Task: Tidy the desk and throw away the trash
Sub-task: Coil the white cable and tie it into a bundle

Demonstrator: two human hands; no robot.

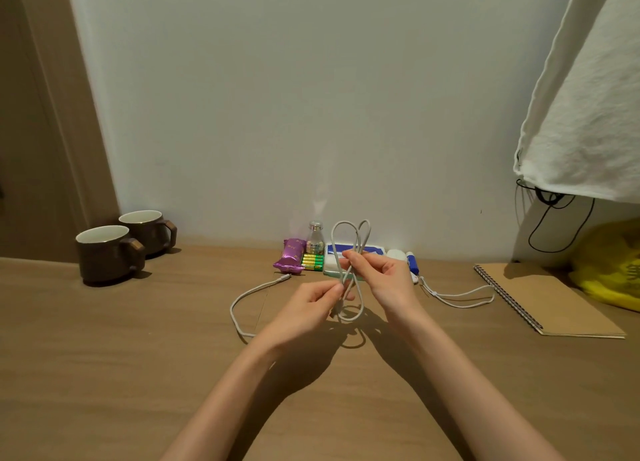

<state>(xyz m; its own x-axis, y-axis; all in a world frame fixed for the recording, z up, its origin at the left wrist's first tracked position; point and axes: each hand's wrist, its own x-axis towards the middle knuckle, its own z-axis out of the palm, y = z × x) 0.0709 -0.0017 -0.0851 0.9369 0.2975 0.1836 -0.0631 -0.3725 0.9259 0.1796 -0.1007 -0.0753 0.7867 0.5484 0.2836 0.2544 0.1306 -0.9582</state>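
Both hands are folding the white cord point(349, 252) into loops. The left hand point(304, 308) pinches it and the right hand point(384, 277) grips the loops. Next, I think, gather the loose end on the desk point(104, 356).

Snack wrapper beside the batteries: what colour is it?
The wrapper is shiny purple, seen best in the head view.

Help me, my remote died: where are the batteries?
In the head view, the green batteries lie by the wall, just left of centre, right of the purple snack packet and in front of the small bottle.
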